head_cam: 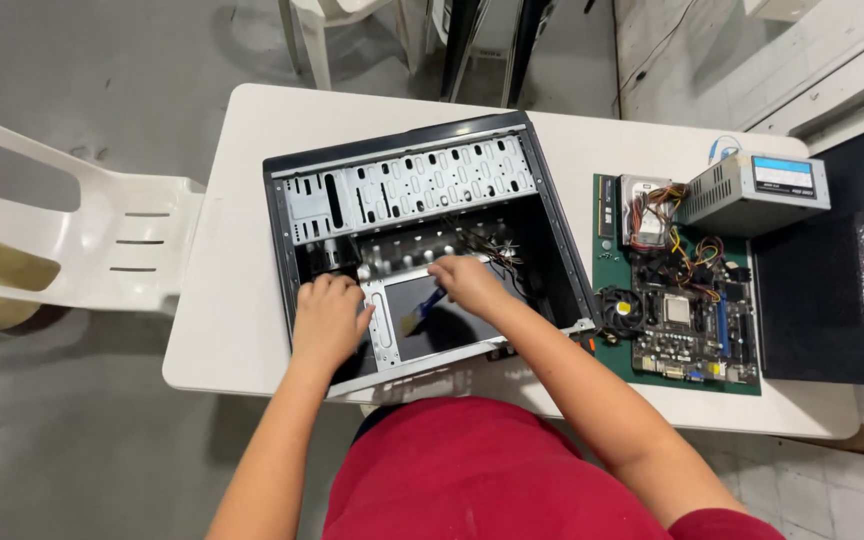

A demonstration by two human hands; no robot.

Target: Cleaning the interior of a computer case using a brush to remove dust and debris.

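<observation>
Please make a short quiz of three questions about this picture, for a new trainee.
1. True or false: the right hand holds a small brush with a blue handle inside the open computer case.
2. Where does the left hand rest?
3. The green motherboard lies: A) inside the case, B) on the table right of the case, C) on the white chair.

Key: 1 true. 2 on the case's metal tray. 3 B.
</observation>
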